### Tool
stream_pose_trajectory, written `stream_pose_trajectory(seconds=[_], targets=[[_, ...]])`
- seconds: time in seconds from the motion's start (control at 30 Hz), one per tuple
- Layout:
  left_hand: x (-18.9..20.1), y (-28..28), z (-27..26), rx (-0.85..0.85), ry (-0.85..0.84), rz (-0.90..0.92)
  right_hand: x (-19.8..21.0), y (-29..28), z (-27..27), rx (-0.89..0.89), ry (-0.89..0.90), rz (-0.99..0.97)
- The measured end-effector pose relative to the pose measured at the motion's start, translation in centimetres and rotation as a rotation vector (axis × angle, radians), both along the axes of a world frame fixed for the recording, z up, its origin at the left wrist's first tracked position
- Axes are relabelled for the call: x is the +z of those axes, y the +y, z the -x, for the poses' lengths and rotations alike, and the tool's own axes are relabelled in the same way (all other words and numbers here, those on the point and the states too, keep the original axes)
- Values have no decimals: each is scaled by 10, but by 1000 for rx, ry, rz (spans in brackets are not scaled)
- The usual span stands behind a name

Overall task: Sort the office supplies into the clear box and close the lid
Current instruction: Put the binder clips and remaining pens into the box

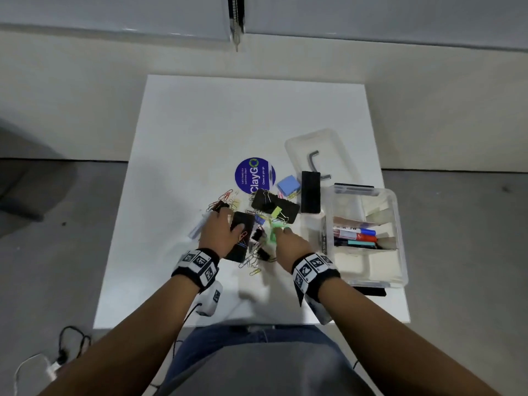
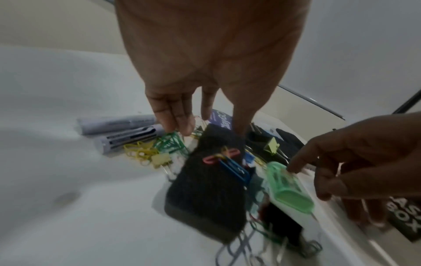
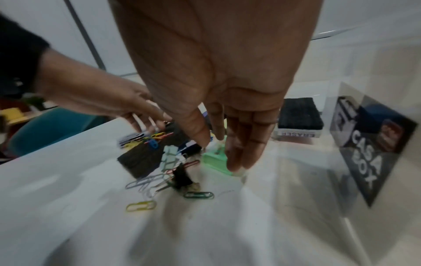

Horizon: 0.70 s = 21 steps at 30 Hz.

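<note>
Loosely, right hand (image 2: 355, 162) fingers touch green stapler (image 2: 289, 190), long axis toward person.

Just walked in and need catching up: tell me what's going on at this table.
A person is sorting office supplies. The left hand rests on a black eraser in the heap of paper clips; the right hand touches a green stapler with straight fingers. The clear box already holds markers, and its lid lies off behind.
</note>
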State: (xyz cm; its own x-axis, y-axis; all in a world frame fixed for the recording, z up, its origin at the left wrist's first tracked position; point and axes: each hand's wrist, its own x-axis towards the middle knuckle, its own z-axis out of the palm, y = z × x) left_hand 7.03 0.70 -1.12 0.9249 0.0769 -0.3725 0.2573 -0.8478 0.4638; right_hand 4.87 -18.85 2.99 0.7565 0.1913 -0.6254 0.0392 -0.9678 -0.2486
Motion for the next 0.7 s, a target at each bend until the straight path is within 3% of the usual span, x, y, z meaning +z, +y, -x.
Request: stream_pose_trajectory(seconds=[0.07,0.17,0.27,0.5,0.7], targets=[[2,15,-9,26,-75,-90,-8,10,8,75,12,-96],[0,36,-17,54,25,-245,-25,19,17,205,41,-100],[-9,40,-17,14,144,-273,-32,22,15,142,20,-42],[-16,38,-19,24,203,-161,-19,11,-1,19,29,21],[-4,36,-19,70,59,-152,37,-40,-13,-236,-352,-308]])
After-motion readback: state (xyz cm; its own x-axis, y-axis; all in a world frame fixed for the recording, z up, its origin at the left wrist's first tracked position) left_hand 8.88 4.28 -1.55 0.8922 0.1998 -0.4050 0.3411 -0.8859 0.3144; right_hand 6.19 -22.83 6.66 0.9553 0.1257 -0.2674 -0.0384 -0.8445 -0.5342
